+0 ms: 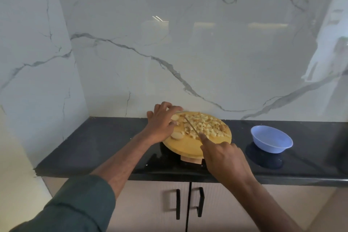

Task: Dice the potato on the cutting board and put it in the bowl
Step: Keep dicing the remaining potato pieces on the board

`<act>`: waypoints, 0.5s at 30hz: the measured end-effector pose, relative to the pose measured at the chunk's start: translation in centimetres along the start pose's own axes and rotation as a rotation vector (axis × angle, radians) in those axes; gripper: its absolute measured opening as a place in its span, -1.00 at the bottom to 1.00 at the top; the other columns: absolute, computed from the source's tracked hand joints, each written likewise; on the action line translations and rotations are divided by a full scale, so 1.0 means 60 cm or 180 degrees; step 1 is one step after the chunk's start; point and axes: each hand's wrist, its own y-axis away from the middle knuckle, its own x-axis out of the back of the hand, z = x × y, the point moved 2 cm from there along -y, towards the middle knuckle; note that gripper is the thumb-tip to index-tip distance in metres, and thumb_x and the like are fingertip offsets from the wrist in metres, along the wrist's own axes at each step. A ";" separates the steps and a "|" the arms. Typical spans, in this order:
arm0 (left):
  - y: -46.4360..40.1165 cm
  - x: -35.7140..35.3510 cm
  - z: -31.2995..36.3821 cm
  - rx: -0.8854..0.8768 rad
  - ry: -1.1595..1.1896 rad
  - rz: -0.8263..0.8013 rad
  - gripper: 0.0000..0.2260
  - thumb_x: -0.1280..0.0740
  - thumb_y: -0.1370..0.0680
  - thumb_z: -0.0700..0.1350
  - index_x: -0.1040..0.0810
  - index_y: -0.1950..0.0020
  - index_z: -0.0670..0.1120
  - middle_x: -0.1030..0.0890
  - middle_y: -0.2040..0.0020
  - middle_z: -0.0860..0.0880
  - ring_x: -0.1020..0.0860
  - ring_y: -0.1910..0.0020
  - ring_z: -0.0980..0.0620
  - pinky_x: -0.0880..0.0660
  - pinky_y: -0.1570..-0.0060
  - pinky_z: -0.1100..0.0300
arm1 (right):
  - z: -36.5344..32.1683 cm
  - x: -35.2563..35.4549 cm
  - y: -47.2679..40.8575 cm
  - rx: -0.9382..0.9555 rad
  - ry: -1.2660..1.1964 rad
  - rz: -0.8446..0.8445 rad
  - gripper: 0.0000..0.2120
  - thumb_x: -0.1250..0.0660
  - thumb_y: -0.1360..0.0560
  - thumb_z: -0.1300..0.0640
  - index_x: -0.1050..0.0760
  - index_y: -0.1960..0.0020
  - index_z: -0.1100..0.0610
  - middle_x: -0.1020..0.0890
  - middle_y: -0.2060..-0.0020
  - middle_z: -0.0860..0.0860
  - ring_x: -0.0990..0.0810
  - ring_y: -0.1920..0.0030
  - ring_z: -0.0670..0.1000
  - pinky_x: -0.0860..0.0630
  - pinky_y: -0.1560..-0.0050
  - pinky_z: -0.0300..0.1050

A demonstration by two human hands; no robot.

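Note:
A round yellow cutting board (188, 146) lies on the black counter, covered with several diced potato pieces (205, 126). A few larger potato chunks (177, 135) lie at its left side. My left hand (162, 122) rests on the board's left edge with fingers spread, touching the pieces there. My right hand (224, 158) grips the handle of a knife (192, 127), index finger along its spine; the blade points away across the potato pieces. A light blue bowl (272, 138) stands apart on the right, with no potato showing inside.
The black counter (94, 147) ends at a marble wall behind and on the left. Below the counter's front edge are cabinet doors with two black handles (189, 203).

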 end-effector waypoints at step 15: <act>0.066 -0.015 -0.027 0.0586 0.0775 0.0186 -0.75 -0.54 -0.41 0.18 -0.65 0.01 0.11 -0.54 0.00 0.17 -0.40 -0.12 0.16 -0.18 -0.08 0.09 | -0.023 -0.002 0.001 -0.0168 -0.0639 -0.0147 -0.58 -0.08 -0.70 -0.07 -0.31 -0.55 -0.10 -0.63 0.01 0.05 -0.60 0.04 0.08 -0.61 0.01 0.01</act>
